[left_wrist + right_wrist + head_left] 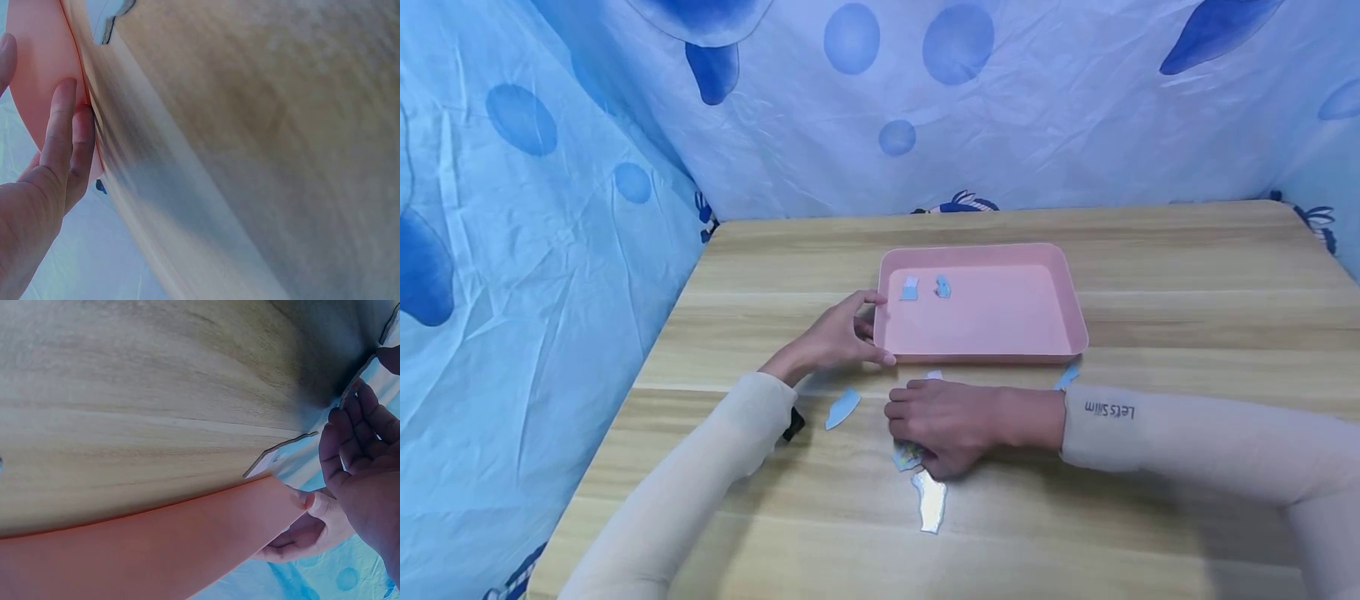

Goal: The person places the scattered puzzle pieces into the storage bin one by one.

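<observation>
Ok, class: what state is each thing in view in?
Pink tray, upright, two pieces inside
Left blue piece, lying on table
Right blue piece, partly hidden
Pale shiny piece, lying on table
Lilac piece, partly hidden
Patterned piece, partly covered
Left hand, touching tray
Right hand, curled over patterned piece

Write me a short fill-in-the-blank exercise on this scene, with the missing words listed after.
The tray is colored ____.
The person's ____ hand touches the tray.
Printed lettering shows on the ____ sleeve.
The shiny piece lies not inside but ____ the tray.

Missing words: pink; left; right; outside.
</observation>
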A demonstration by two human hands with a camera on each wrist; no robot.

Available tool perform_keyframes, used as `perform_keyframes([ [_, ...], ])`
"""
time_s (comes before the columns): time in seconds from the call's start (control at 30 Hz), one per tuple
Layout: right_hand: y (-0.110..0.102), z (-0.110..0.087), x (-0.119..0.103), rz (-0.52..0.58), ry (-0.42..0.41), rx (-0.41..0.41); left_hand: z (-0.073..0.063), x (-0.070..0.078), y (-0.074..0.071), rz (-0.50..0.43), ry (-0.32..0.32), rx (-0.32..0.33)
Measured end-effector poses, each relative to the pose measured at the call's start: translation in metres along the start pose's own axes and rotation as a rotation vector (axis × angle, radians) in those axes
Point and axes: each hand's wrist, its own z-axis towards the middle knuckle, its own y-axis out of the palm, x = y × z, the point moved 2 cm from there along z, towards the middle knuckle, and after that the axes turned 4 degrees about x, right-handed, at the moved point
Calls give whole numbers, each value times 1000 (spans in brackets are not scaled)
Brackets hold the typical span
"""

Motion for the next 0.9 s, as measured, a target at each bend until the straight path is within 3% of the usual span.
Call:
perform_keyframes([
  [0.27,-3,1,-1,-99,-49,-16,3,3,-4,11,-12,-5],
  [0.43,-6,2,-2,-87,-56,-41,5,3,-4,6,-12,-11],
  [0.7,-23,3,0,-35,-12,14,3,1,-2,3,-7,-9],
  [0.9,-39,1,7,-77,-6,63,3,1,-1,-21,-8,-24],
])
